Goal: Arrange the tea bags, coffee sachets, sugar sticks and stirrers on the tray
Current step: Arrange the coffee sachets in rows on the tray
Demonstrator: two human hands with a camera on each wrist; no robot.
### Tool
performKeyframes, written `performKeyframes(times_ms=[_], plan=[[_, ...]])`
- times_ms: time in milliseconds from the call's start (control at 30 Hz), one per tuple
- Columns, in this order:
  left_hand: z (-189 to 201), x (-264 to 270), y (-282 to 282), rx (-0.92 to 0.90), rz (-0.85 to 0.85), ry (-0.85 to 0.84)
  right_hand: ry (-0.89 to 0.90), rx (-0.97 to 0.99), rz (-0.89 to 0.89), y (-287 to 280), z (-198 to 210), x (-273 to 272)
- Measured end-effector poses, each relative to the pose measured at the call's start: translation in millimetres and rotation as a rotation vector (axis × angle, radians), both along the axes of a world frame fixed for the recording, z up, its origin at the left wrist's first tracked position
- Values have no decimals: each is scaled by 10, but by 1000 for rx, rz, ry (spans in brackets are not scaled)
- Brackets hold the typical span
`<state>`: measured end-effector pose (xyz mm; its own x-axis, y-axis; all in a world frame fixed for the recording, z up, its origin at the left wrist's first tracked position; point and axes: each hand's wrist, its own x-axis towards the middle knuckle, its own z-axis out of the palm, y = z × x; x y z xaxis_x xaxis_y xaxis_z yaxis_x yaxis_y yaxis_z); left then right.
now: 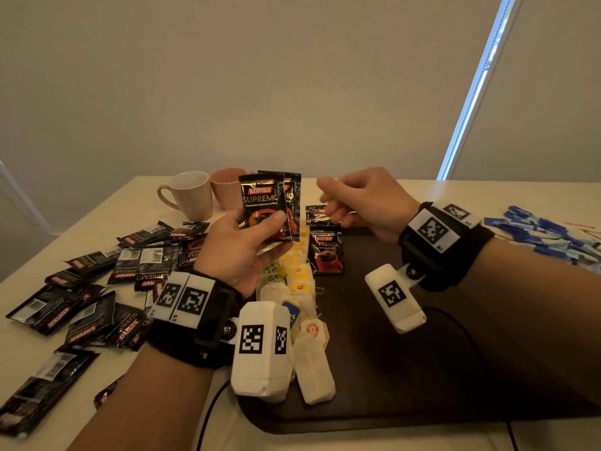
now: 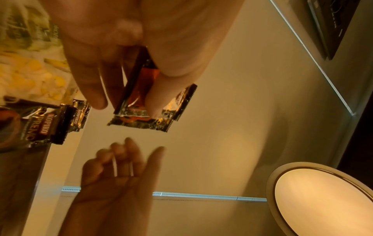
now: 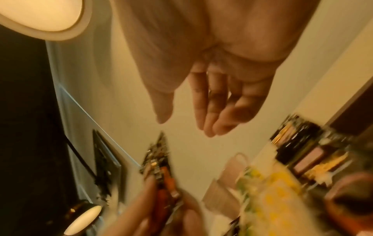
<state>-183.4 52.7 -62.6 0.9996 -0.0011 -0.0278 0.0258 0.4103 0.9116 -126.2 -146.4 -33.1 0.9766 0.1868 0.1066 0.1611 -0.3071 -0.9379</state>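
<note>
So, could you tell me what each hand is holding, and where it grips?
Left hand pinches two coffee sachets by their lower ends, thumb in front. Right hand holds nothing.

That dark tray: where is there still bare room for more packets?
The tray is bare right of the tea bags and nearer than the coffee sachet lying on it. Its left edge is crowded.

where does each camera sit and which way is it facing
Head: on the person's head, facing forward and down at the tray; both forearms, left hand and right hand show.
Left wrist: looks along the left hand's fingers gripping coffee sachets, up towards the ceiling.
Right wrist: blurred, looks along the right hand's empty fingers.
Shared: all three show the held sachets; both wrist views show the opposite hand.
</note>
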Motion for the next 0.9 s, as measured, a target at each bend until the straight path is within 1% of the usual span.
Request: performKeyframes(times_ms=[67, 133, 200, 300, 400, 467, 567, 667, 733, 900], plan=[[-5, -19, -17, 35, -11, -5, 59, 108, 147, 117, 45, -117], [-9, -43, -43, 55, -34, -14, 115, 151, 229, 196, 12, -187], [-14, -51, -56, 74, -56, -14, 149, 197, 250, 234, -28, -216], [9, -50, -43, 78, -63, -6, 156, 194, 204, 175, -17, -190], [59, -35, -21, 46, 14, 23, 134, 104, 93, -57, -38, -99], [75, -17, -3, 32, 68, 32, 130, -53, 34, -253, -127, -21], [75, -8, -4, 29, 79, 46, 250, -287, 63, -393, -285, 44], [82, -15, -17, 29, 67, 42, 378, -331, 141, -306, -382, 48], [84, -16, -17, 18, 60, 37, 376, -373, 142, -213, -402, 62], [76, -9, -4, -6, 51, 35, 317, -422, 13, -176, -382, 168]])
